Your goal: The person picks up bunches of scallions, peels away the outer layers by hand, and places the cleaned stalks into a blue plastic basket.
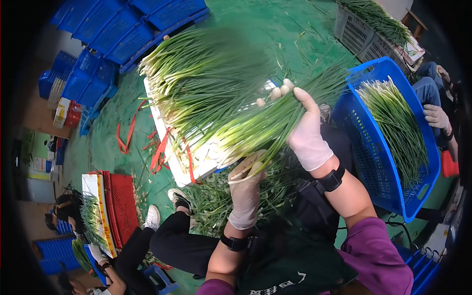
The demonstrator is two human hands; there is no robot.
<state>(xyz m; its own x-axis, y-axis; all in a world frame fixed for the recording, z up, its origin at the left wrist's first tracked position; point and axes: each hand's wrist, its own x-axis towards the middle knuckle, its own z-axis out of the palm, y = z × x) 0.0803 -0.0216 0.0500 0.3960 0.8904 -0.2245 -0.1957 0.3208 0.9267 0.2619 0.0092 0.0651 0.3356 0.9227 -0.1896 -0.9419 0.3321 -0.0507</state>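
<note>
My right hand [310, 135], in a white glove, is wrapped round a bunch of scallions [268, 122]. Their pale ends point left over a white board [173, 164] and their green tops trail off to the upper right. Lower down, my gloved left hand [247, 184] is closed, pinching a scallion stalk that hangs from the bunch's underside. Beyond both hands, a large pile of scallions [196, 83] covers the board, white ends to the left. Loose trimmed leaves [211, 204] are heaped below the board.
On my right stands a blue basket [364, 142] of scallions, beside another person's gloved hand [436, 117]. Grey crates [354, 32] are at upper right, stacked blue crates [110, 29] at upper left. A red crate [120, 204] and other people are at lower left; red straps [129, 135] lie on the floor.
</note>
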